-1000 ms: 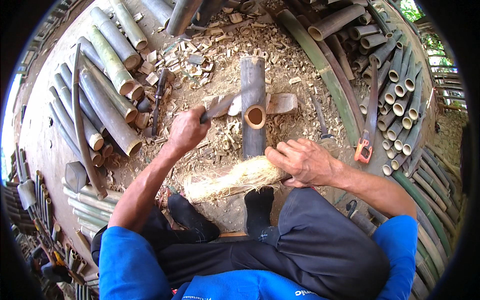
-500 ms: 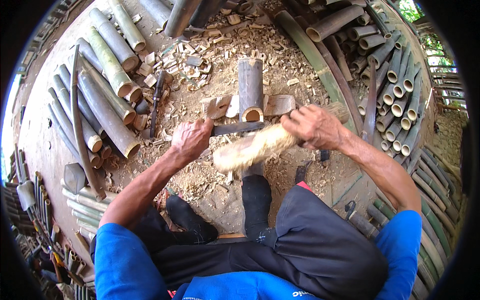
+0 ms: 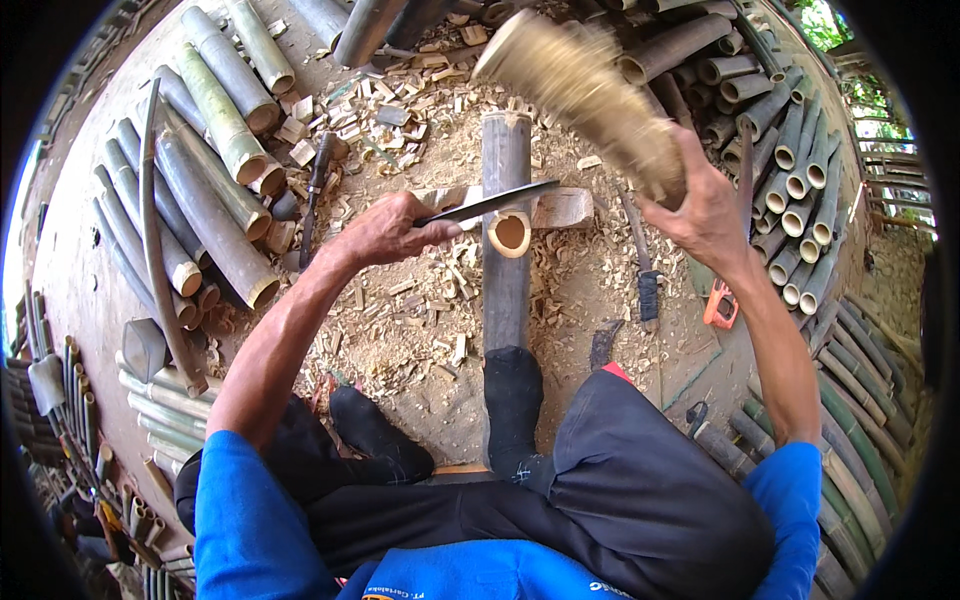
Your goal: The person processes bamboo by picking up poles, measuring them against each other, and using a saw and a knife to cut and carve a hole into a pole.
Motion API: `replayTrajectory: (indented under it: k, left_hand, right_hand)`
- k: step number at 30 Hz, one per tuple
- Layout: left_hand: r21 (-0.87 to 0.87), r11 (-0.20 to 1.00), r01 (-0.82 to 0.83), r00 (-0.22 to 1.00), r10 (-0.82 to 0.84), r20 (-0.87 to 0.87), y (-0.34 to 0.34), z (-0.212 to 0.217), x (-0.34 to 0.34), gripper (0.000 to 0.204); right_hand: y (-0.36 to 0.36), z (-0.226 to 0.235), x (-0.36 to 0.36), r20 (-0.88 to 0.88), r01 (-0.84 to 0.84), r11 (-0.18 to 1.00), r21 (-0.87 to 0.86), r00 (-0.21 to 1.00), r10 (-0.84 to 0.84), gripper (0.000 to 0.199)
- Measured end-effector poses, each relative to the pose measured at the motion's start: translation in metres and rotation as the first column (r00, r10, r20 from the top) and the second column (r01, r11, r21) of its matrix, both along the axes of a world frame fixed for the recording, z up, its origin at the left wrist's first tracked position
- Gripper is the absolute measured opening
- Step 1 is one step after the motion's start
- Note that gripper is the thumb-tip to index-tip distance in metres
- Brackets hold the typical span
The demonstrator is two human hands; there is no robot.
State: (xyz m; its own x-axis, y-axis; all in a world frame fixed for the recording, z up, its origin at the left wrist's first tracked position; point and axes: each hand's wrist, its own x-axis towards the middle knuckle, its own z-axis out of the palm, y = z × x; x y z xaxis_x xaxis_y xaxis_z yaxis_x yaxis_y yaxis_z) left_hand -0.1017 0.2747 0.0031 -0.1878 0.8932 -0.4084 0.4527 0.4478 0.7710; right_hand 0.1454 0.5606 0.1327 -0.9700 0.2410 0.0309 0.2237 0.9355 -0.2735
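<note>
A bamboo pole (image 3: 506,250) is lying on the chip-covered ground (image 3: 400,310), a foot (image 3: 512,385) pressing on its near part. Above and right of the pole, the right hand (image 3: 705,215) is gripping a blurred wooden mallet (image 3: 590,85). The left hand (image 3: 390,228), left of the pole, is clasping a knife (image 3: 490,203), its blade lying across the pole's open end.

An outdoor bamboo workshop: stacked bamboo poles (image 3: 215,190), wood chips (image 3: 420,300) underfoot.

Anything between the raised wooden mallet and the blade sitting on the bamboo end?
Nothing visible. The right hand holds the wooden mallet raised, blurred. The left hand holds the blade across the open end of the bamboo pole. Only bare air separates them.
</note>
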Motion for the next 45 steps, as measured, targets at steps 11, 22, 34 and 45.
replayTrajectory:
  k: [11, 22, 34, 45]
  left_hand:
    - [-0.038, 0.996, 0.083, 0.918, -0.091, -0.386, 0.007, -0.006, 0.007, 0.049]
    - [-0.019, 0.998, 0.051, 0.909, -0.055, -0.414, 0.007, -0.008, 0.013, 0.047]
    - [-0.101, 0.990, 0.101, 0.899, -0.134, -0.418, 0.013, -0.015, 0.001, 0.056]
    - [-0.151, 0.982, 0.115, 0.923, -0.162, -0.349, 0.015, -0.015, -0.006, 0.054]
  right_hand:
    - [-0.049, -0.008, 0.070, 0.134, 0.332, 0.826, -0.456, 0.943, -0.305, 0.106]
    - [-0.068, -0.020, 0.088, 0.087, 0.372, 0.699, -0.611, 0.909, -0.408, 0.086]
    - [-0.059, 0.010, 0.072, 0.547, 0.454, 0.841, -0.293, 0.801, -0.242, 0.062]
    - [-0.064, 0.012, 0.070, 0.559, 0.518, 0.808, -0.281, 0.772, -0.301, 0.075]
